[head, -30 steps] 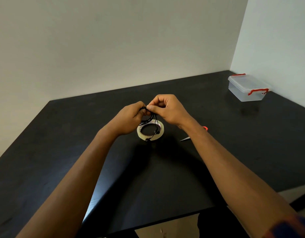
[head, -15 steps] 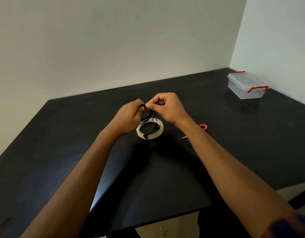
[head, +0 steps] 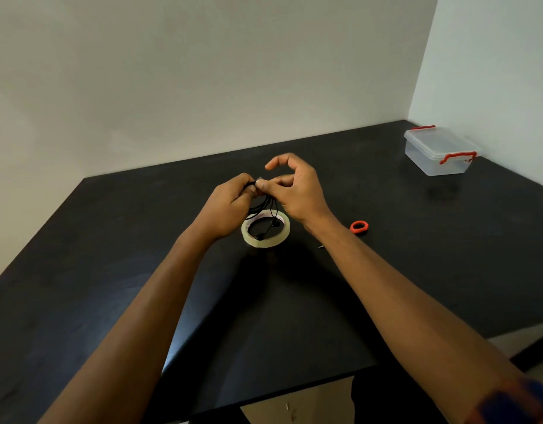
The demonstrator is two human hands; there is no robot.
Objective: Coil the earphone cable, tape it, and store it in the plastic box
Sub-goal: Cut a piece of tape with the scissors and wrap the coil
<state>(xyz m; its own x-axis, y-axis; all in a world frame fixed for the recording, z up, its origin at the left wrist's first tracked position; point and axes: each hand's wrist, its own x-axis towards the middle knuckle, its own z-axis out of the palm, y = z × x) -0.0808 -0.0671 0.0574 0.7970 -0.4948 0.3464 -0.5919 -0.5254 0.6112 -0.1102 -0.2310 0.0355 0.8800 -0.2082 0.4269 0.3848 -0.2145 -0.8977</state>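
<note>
The black earphone cable point(head: 265, 203) hangs as a coil above the table, pinched at its top by my left hand point(head: 230, 206). Its two earbuds dangle down over the roll of clear tape point(head: 265, 229), which lies flat on the black table point(head: 111, 270). My right hand point(head: 294, 191) presses its thumb against the top of the coil, where a small bit of tape seems to sit; its index finger is lifted and curled. The clear plastic box point(head: 440, 151) with red clips stands closed at the far right corner.
Scissors with an orange handle point(head: 359, 226) lie just right of my right forearm, mostly hidden behind it. Walls close the table at the back and right. The table's front edge runs below my forearms.
My right hand has opened its fingers, with the index finger lifted off the coil. The view has shifted slightly; the coil stays held above the tape roll.
</note>
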